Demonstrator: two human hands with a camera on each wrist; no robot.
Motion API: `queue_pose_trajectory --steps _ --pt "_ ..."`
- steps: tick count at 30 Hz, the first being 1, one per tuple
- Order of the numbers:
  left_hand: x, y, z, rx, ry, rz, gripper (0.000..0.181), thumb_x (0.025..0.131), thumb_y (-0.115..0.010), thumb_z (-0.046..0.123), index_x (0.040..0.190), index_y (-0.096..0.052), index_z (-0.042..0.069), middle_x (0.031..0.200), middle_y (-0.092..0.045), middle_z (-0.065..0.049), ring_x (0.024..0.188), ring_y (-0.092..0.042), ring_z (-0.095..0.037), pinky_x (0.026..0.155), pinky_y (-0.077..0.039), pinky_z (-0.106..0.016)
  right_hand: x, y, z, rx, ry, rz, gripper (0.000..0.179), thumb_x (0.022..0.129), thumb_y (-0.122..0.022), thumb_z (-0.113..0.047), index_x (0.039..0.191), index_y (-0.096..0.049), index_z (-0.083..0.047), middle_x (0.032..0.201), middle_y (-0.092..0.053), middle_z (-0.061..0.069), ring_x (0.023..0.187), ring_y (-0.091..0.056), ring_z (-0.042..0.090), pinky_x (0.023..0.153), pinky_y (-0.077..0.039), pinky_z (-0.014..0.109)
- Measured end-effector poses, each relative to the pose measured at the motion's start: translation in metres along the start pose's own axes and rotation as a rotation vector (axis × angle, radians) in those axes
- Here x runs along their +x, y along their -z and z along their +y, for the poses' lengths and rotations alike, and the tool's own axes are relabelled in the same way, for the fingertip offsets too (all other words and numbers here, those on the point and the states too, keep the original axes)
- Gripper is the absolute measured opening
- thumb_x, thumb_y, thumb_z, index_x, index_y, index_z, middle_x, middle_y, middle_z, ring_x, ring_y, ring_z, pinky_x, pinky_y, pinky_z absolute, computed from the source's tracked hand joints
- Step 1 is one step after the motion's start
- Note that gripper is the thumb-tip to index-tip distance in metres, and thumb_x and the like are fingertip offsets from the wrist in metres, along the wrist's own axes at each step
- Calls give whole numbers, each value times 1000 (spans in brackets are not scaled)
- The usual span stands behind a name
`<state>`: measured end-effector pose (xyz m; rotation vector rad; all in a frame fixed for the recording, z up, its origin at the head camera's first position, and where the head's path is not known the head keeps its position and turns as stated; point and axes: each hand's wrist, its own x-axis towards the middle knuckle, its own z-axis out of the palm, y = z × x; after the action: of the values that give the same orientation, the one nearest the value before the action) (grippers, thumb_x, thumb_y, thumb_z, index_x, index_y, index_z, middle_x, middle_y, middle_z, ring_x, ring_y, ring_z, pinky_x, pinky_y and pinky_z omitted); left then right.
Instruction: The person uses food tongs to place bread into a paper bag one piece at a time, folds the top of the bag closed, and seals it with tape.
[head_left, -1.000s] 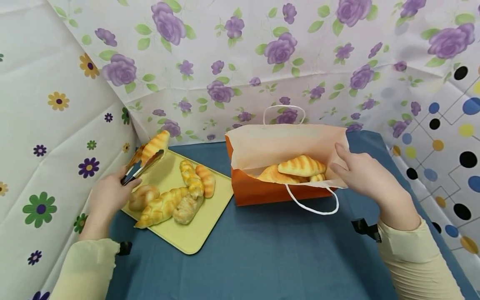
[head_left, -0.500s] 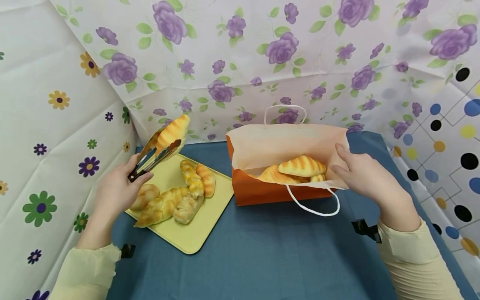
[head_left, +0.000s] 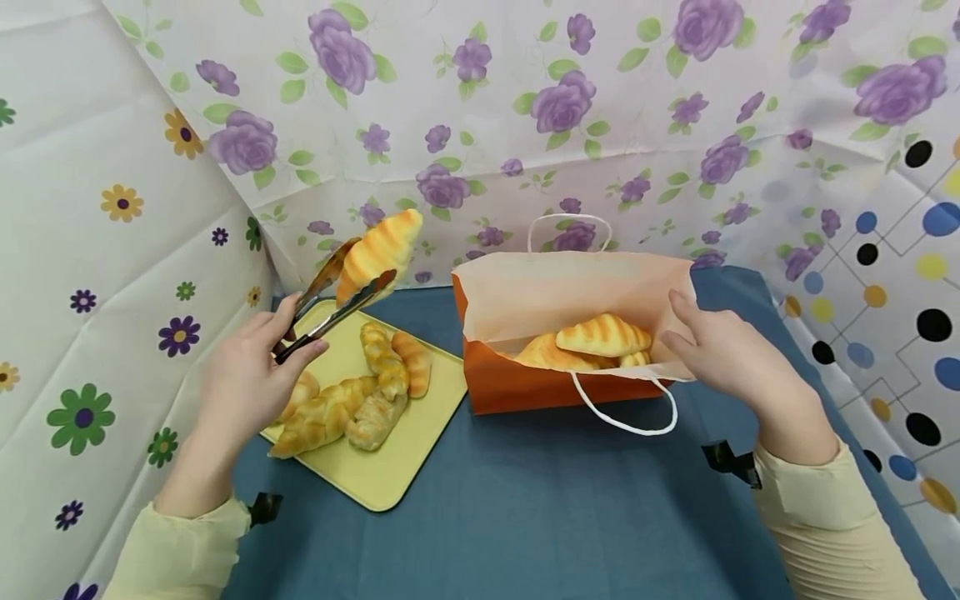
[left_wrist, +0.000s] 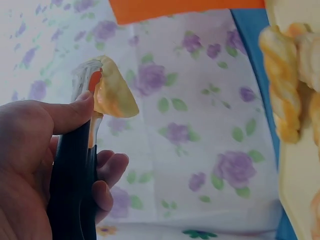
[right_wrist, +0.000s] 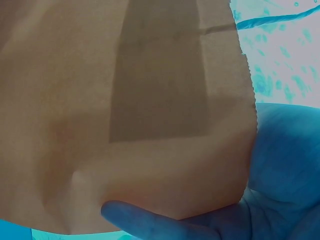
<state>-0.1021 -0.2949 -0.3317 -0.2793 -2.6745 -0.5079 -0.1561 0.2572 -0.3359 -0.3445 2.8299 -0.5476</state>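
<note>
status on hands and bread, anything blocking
Left hand gripping tongs, ridged bread roll held up in them. Right hand pinching orange paper bag rim. Bag mouth open, nothing seen blocking it.

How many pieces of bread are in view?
9: one piece in the tongs, five pieces on the tray and three pieces showing in the bag, where more may be hidden.

Your left hand has moved the black-handled metal tongs and golden striped bread up and right, closer to the orange paper bag. That hand hides more of the round tan roll now.
</note>
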Motion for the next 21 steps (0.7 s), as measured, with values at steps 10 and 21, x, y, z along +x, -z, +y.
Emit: queue_pose_trajectory --steps 10,21 --pt "3 8 45 -35 -154 78 69 95 -84 20 156 -56 5 105 -68 -9 69 -52 -17 55 -38 -35 -1 0 0 -5 1 11 75 115 -46 -38 170 -13 1 158 -39 40 130 -56 57 104 -44 72" --pt "12 5 81 -35 -288 64 67 94 -85 24 155 -59 10 108 -70 -6 61 -47 -12 51 -39 -33 -3 -1 1 15 -5 0 77 115 -45 -43 171 -12 -1 161 -36 38 135 -51 57 105 -43 72"
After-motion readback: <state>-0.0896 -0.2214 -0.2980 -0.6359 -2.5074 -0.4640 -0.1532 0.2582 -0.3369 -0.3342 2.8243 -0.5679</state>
